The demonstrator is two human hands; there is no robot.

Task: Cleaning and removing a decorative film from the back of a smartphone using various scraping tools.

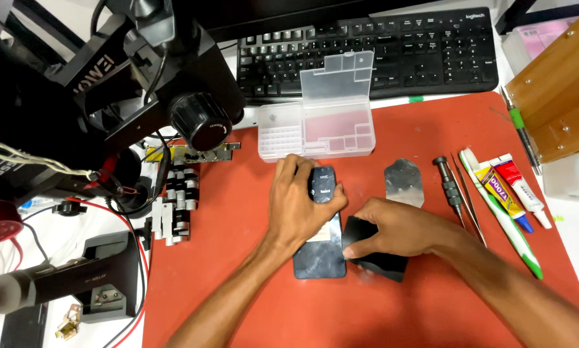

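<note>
Far left, black microscope rig [141,71] cut off by top and left edges, its knob [200,121] hanging over the surface; cables and a dark station [106,277] below it, partly out of frame. Red mat [238,290] covers the surface. Row of small black-and-white parts [177,203] at mat's left edge, too small to identify. Left hand [299,209] lies flat on dark phone [320,248], fingers [289,174] spread and curled loosely round its upper end, pressing rather than gripping; hand hides most of the upper half, only a dark block near the top shows. Clear plastic parts box [315,129] with lid up stands behind, just in front of black keyboard [373,48]. Right hand [392,229] pinches black flat panel [379,254] just beside the phone, fingers closed on its edge; panel mostly covered by the hand, shape unclear. Metal plate [404,182] lies behind it. Further right screwdriver [449,190], tweezers [468,193], toothbrush [502,216], glue tubes [512,187]. Wooden box [560,90] cut off at right edge.
</note>
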